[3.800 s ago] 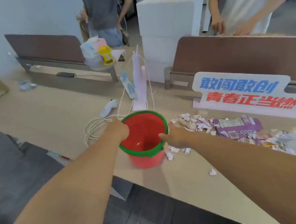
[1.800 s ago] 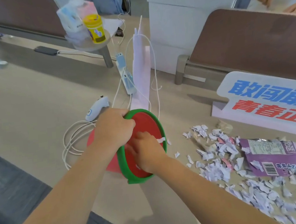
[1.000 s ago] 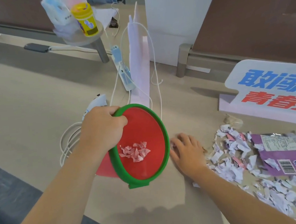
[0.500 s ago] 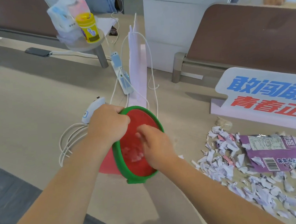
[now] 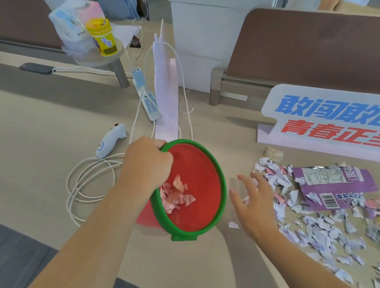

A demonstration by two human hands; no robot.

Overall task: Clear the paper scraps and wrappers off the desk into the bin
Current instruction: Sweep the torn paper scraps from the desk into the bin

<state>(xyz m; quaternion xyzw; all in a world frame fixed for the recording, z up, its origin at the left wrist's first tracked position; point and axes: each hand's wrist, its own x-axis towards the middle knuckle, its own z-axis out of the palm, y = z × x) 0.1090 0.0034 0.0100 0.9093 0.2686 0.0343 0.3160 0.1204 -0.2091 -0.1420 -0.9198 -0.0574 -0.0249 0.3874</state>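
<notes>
Bin [image 5: 195, 185] tipped at desk [image 5: 30, 127] edge, rim clenched in your left hand [image 5: 147, 163]; right hand [image 5: 252, 201] splayed empty just beside scraps [image 5: 315, 231]; bare desk left.

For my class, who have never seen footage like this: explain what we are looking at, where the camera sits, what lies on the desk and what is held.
There is no machine here. One camera worn on a person's head looks down at their two bare arms. The left hand has a closed grip on the green rim of a tilted red plastic bin, which already holds a few paper scraps. The right hand is open and empty, beside the pile of torn white paper scraps on the beige desk. A purple foil snack wrapper lies among them. Coiled white cable and a standing slogan sign are not rubbish.
</notes>
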